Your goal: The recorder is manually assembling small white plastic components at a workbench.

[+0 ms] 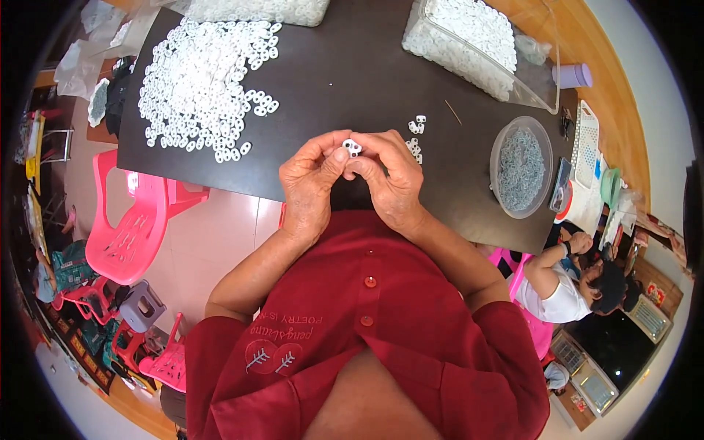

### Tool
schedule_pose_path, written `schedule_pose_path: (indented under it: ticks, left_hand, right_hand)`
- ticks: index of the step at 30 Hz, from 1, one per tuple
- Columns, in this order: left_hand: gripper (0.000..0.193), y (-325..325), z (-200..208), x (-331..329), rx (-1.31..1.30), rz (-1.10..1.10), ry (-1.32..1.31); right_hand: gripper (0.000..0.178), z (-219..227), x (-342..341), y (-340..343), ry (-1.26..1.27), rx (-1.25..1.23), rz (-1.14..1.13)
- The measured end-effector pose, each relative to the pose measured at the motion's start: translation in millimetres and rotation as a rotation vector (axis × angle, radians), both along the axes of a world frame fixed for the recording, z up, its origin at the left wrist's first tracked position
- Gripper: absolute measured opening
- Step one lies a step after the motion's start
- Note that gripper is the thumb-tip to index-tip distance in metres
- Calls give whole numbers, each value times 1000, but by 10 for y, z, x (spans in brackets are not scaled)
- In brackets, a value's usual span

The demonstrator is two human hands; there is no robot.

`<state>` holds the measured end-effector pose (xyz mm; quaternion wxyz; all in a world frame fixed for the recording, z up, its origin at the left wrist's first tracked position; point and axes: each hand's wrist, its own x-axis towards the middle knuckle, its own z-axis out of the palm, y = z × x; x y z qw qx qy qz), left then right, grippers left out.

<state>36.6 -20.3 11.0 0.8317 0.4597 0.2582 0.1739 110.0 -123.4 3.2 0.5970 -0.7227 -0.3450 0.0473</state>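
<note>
My left hand (308, 180) and my right hand (397, 180) meet over the table's near edge. Between their fingertips they pinch one small white two-holed plastic piece (352, 148), which looks like a cable clip. Both hands are closed on it, and the fingers partly cover it. Just beyond my right hand lie several similar white pieces (416, 126), some half hidden by that hand. A large loose heap of white two-holed pieces (194, 81) spreads over the table's left side. To the right, a round clear tub (522, 215) holds many small grey metal nails or screws (521, 169).
A clear bin (544, 89) of white pieces stands at the back right, another container (257, 11) at the back. A thin stick (453, 111) lies on the dark table (345, 81). A purple cup (574, 75) and a phone (560, 185) are right; pink chairs (132, 238) left; a person (561, 293) sits right.
</note>
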Motion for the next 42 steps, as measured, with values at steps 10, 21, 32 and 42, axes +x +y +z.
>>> schedule_pose_path:
  ticks: [10, 21, 32, 42]
  left_hand:
    - [20, -89, -16, -3, 256, 88, -108]
    - [17, -114, -1, 40, 418, 123, -92]
    - [15, -149, 91, 90, 516, 198, -113]
    - [13, -155, 99, 198, 778, 271, -186]
  right_hand:
    - [24, 122, 6, 95, -180, 78, -33]
    - [21, 130, 17, 102, -188, 93, -55]
    - [18, 190, 62, 182, -328, 142, -69]
    - [17, 199, 83, 166, -330, 197, -81]
